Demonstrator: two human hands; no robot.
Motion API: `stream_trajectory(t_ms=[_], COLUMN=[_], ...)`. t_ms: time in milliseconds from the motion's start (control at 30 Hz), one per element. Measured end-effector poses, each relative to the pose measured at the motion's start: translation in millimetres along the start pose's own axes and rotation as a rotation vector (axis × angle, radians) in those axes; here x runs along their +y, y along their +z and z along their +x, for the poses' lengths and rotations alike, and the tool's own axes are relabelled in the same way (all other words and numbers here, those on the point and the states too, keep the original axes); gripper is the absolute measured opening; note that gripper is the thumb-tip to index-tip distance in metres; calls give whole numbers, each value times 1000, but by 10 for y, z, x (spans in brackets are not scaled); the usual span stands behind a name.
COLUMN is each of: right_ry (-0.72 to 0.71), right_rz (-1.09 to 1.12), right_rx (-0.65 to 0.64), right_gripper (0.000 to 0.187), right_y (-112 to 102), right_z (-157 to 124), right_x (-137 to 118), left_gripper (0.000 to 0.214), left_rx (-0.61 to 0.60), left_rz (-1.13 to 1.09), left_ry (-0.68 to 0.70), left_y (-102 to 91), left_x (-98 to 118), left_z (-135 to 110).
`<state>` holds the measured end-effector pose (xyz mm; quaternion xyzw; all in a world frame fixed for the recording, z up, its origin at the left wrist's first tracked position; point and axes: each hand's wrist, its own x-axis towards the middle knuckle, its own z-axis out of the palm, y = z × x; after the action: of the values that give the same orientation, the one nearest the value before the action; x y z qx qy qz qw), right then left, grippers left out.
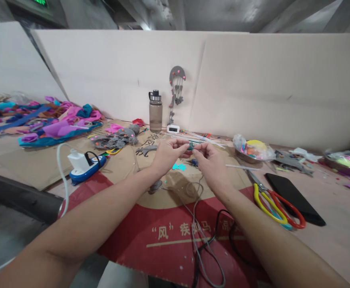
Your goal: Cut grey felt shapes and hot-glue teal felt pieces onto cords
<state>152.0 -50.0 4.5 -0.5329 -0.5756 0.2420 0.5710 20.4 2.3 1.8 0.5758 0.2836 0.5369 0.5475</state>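
Fingertips of my left hand [169, 154] and my right hand [210, 164] meet over the cardboard, pinching a small dark-teal piece [190, 146] between them. The piece is mostly covered by the fingers, so its exact shape is unclear. Just below my hands lie bright turquoise cut-out pieces [179, 167]. A small dark-blue object [194, 162] shows partly behind my right hand. Beneath my left wrist rests a grey bundle [155, 187], and a thin grey cord [194, 220] loops toward the front edge.
Yellow-and-red-handled scissors [271, 202] and a black phone [295, 198] lie to the right. A metal bowl [248, 156] stands behind them. Left are a blue-white power strip [88, 170], grey felt pieces [112, 139] and colourful fabric [64, 124]. A bottle [155, 114] stands below a hanging grey felt moon [177, 75].
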Motion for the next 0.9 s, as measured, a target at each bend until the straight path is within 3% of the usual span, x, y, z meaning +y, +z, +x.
stream_trajectory(t_ms=[200, 900], right_ry=[-48, -40], right_rz=[-102, -231], right_rx=[61, 97], right_gripper=[15, 20], right_y=[-23, -23], right_z=[10, 25], right_x=[-41, -29], left_gripper=[15, 14], left_rx=[-40, -91], left_rz=[34, 61], left_ry=[-12, -41], left_y=[-29, -47], left_x=[0, -23], left_z=[-19, -3])
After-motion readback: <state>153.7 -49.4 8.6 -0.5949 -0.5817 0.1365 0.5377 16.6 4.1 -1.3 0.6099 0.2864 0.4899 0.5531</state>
